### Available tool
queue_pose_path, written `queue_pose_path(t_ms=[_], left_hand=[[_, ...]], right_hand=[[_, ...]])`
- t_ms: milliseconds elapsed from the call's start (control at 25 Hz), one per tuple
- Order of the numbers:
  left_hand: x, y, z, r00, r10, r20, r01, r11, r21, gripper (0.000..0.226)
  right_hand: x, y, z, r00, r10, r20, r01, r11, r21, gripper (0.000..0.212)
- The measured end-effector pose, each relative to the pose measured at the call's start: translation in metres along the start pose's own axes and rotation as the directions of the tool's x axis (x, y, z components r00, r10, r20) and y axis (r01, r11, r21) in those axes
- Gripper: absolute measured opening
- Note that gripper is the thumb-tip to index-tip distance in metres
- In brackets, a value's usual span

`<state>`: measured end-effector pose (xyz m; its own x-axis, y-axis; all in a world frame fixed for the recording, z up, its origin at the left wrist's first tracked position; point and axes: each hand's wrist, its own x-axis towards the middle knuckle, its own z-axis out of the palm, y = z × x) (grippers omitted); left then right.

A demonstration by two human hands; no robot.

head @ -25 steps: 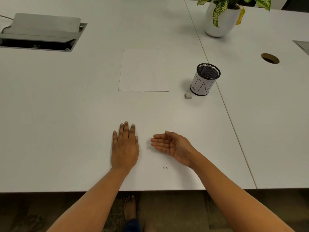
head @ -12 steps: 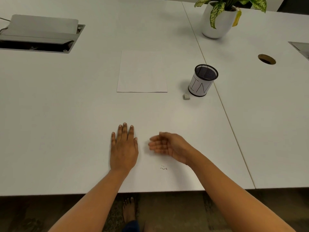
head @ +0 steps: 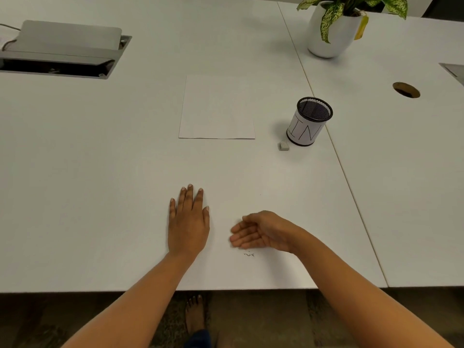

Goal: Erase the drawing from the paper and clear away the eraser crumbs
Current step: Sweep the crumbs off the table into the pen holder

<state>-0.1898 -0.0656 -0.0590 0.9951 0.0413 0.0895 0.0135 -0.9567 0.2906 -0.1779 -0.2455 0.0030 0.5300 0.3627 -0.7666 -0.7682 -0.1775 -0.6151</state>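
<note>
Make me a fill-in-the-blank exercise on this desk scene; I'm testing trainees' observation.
1. The ___ lies beside the mesh pen cup.
2. The left hand rests palm-___ on the table.
3. Small dark ___ lie just on the near side of the right hand.
Missing words: eraser; down; crumbs.

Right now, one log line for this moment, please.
paper: looks blank; crumbs: near right hand; left hand: flat on table; right hand: open
</note>
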Motion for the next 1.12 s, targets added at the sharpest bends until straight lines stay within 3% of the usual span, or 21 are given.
queue_pose_path(t_ms=[120,280,400,520,600,680,760,880,960,1120], left_hand=[[0.012,0.002,-0.006,0.999,0.002,-0.049,-0.005,0.998,-0.068,0.043],[0.029,0.023,-0.004,0.985,0.082,0.150,-0.085,0.996,0.015,0.055],[0.015,0.039,0.008,0.971,0.144,0.192,-0.168,0.979,0.115,0.061],[-0.017,0.048,0.013,0.950,0.230,0.210,-0.256,0.961,0.103,0.067],[-0.038,0.055,0.012,0.896,0.331,0.296,-0.348,0.937,0.005,0.063],[-0.049,0.060,0.007,0.877,0.392,0.277,-0.369,0.920,-0.132,0.059],[-0.044,0.058,-0.003,0.921,0.359,0.153,-0.292,0.894,-0.339,0.050],[-0.023,0.044,-0.007,0.975,0.202,0.094,-0.107,0.796,-0.596,0.042],[-0.011,0.031,-0.006,0.996,0.085,0.019,-0.061,0.834,-0.548,0.045],[0.003,0.010,-0.001,0.997,0.053,-0.047,-0.064,0.961,-0.267,0.064]], right_hand=[[-0.007,0.001,-0.014,0.986,-0.133,-0.101,0.144,0.983,0.113,0.038],[-0.008,0.015,-0.033,0.916,-0.228,-0.329,0.334,0.889,0.314,0.037],[-0.009,0.020,-0.038,0.898,-0.244,-0.366,0.382,0.845,0.374,0.037],[-0.008,0.020,-0.039,0.851,-0.284,-0.441,0.450,0.828,0.335,0.035],[-0.004,0.019,-0.039,0.770,-0.366,-0.522,0.531,0.821,0.208,0.032],[0.002,0.014,-0.038,0.707,-0.438,-0.555,0.586,0.803,0.113,0.031],[0.009,0.006,-0.037,0.740,-0.429,-0.518,0.606,0.760,0.235,0.031],[0.019,-0.009,-0.040,0.841,-0.366,-0.399,0.538,0.649,0.538,0.035],[0.022,-0.015,-0.041,0.889,-0.310,-0.338,0.457,0.655,0.602,0.038],[0.008,-0.003,-0.034,0.989,-0.129,-0.079,0.151,0.807,0.571,0.039]])
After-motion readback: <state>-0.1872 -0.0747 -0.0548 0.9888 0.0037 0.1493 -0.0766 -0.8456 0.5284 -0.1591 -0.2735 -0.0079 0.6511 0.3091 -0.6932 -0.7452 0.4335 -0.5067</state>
